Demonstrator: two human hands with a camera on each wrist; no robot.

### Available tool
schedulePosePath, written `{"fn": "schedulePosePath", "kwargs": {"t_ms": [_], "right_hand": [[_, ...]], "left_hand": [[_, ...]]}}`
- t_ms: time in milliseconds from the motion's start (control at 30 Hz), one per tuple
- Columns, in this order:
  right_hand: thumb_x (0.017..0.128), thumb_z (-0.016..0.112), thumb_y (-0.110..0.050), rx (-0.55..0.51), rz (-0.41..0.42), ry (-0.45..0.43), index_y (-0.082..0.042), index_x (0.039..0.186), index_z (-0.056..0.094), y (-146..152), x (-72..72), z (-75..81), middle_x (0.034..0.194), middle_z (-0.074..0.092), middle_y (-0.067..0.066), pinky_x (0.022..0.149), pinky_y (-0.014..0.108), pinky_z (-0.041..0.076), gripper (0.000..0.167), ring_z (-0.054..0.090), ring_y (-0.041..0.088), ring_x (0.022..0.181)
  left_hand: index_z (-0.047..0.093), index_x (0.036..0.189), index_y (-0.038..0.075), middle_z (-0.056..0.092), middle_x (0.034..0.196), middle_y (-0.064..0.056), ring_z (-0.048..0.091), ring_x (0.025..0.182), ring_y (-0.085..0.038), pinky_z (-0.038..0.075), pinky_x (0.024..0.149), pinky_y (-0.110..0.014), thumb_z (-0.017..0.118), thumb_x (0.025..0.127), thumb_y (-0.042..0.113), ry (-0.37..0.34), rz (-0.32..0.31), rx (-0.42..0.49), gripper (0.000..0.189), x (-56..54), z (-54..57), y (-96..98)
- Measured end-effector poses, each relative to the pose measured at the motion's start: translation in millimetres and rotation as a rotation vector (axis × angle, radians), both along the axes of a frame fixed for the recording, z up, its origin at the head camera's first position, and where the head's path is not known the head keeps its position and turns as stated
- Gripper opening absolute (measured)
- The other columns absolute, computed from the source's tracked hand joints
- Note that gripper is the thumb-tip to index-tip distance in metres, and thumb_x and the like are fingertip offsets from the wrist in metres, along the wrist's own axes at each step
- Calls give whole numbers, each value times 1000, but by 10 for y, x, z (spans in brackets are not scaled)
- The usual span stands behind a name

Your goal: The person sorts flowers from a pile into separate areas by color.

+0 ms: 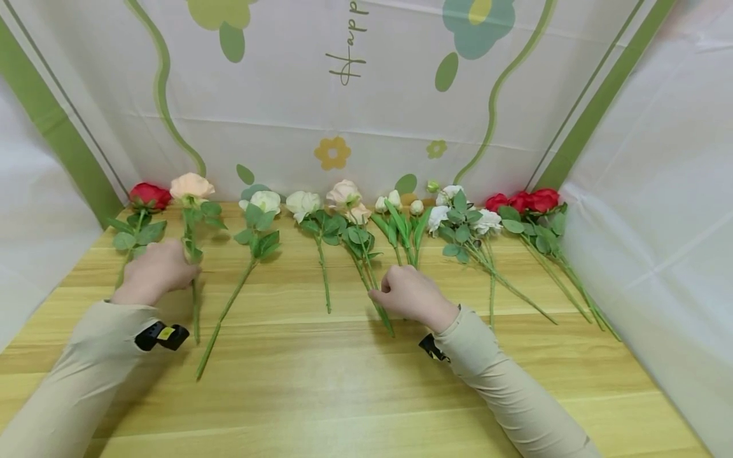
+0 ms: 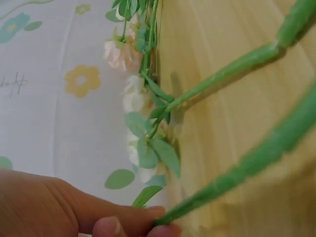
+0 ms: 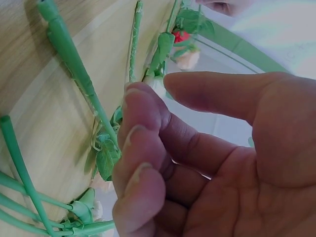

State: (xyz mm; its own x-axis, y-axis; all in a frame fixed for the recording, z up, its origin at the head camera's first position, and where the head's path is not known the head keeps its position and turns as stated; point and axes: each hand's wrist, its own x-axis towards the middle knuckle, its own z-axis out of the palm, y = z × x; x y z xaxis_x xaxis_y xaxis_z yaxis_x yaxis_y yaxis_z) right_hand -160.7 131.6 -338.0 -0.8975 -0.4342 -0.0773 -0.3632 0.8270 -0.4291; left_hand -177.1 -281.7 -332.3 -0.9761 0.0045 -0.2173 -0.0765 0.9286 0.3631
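Note:
At the left of the head view, my left hand [image 1: 157,272] pinches the green stem of a peach rose [image 1: 191,187]. Its thumb and fingertips grip that stem [image 2: 242,170] in the left wrist view. A red rose [image 1: 150,194] lies just beyond the same hand. My right hand [image 1: 413,296] hovers by the lower stems of the pale pink roses [image 1: 343,193] and the white tulips [image 1: 394,201]. In the right wrist view its fingers [image 3: 140,148] are loosely bent, the thumb apart from them, with nothing between.
Two single white roses [image 1: 265,201] [image 1: 303,203] lie between the hands. White flowers [image 1: 487,221] and a red bunch [image 1: 543,200] lie to the right. All blooms point toward the printed cloth [image 1: 275,95] behind the wooden table [image 1: 321,394]. White cloth [image 1: 647,242] hangs along the right side.

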Motion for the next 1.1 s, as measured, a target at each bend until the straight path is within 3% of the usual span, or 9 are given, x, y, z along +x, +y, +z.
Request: {"fn": "schedulePosePath", "kwargs": {"t_ms": [200,400,533,667,767,900,1100], "right_hand": [[96,66,-27,-22,-5,-6,-18,48,37,0,-10,1,41,25,-10,39,22,23,57,25,6,34],[97,63,-25,-123,12,9,-18,52,42,-7,-37,16,44,28,-9,43,25,28,50,29,7,37],[98,62,-27,-215,43,20,-16,63,58,-40,-29,33,53,45,-7,50,28,36,37,37,9,45],[99,62,-27,-332,69,-16,-15,82,71,-100,17,57,70,61,-4,60,32,45,23,51,14,59],[99,61,-26,-445,85,-74,-13,91,74,-161,70,50,78,65,-3,63,33,51,20,61,23,70],[100,61,-27,-583,104,-177,-9,98,74,-266,173,17,83,68,1,64,39,55,23,65,32,78],[100,61,-27,-686,158,-314,-8,100,75,-416,365,-10,86,70,8,67,51,54,23,65,24,76]], "left_hand": [[42,63,12,40,62,-8,45,55,-24,36,47,-39,52,98,27,120,71,-59,40,86,96,56],[40,56,16,28,51,3,27,47,-14,22,41,-27,54,101,35,279,43,19,51,185,202,197],[62,69,11,49,52,5,39,43,-14,27,38,-28,55,101,39,394,-26,155,43,227,222,394],[73,88,4,69,70,-1,55,48,-19,40,40,-31,61,99,36,482,-80,308,36,267,195,653],[73,93,5,71,76,-3,59,52,-21,44,42,-31,64,97,38,465,-92,421,34,316,153,841],[73,98,8,69,73,-3,55,50,-20,40,40,-30,63,96,43,383,-99,584,36,402,78,1062],[72,96,7,65,66,-5,47,45,-16,31,36,-27,67,94,40,301,-123,802,34,535,-71,1337]]}}
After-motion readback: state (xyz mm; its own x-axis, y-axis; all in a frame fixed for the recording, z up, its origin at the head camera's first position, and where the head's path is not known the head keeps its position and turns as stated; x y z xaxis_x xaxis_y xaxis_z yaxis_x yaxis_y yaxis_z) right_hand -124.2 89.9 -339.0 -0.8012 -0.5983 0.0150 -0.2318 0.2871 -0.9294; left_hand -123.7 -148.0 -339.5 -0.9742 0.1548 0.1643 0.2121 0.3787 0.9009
